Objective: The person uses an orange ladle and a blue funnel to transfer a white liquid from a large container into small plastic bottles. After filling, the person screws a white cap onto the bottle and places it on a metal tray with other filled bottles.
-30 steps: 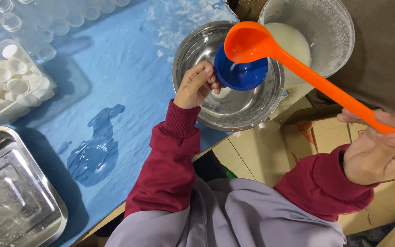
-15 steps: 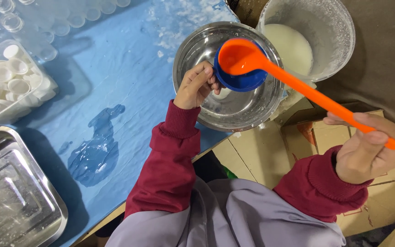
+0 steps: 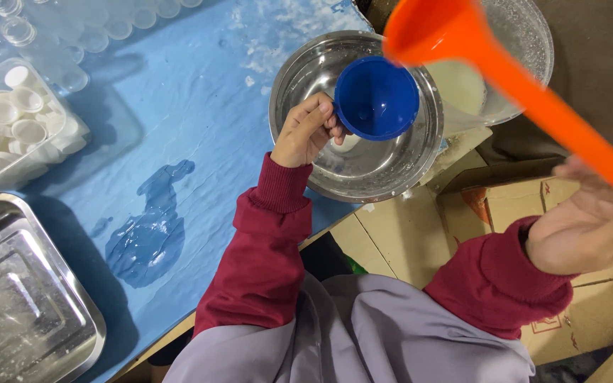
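Note:
My left hand (image 3: pixel 308 129) grips the rim of a blue funnel (image 3: pixel 377 98) and holds it over a round steel bowl (image 3: pixel 303 78) on the blue table. A small white cup shows just beneath the funnel. My right hand (image 3: pixel 594 223) is shut on the long handle of an orange ladle (image 3: pixel 498 67), lifted close to the camera and blurred. The ladle's cup hangs above the funnel and a steel pot (image 3: pixel 530 35) of white liquid at the table's right edge.
A clear plastic tub (image 3: pixel 51 138) of small white cups sits at the left. Rows of small clear cups (image 3: pixel 8 25) line the far edge. A steel tray (image 3: pixel 15 298) lies at the lower left. Spilled liquid (image 3: pixel 147 230) wets the blue cover. Cardboard boxes (image 3: pixel 491 206) stand below the table.
The orange ladle has risen off the blue funnel, up toward the camera and to the right. The funnel's inside now shows. My left hand has kept its hold.

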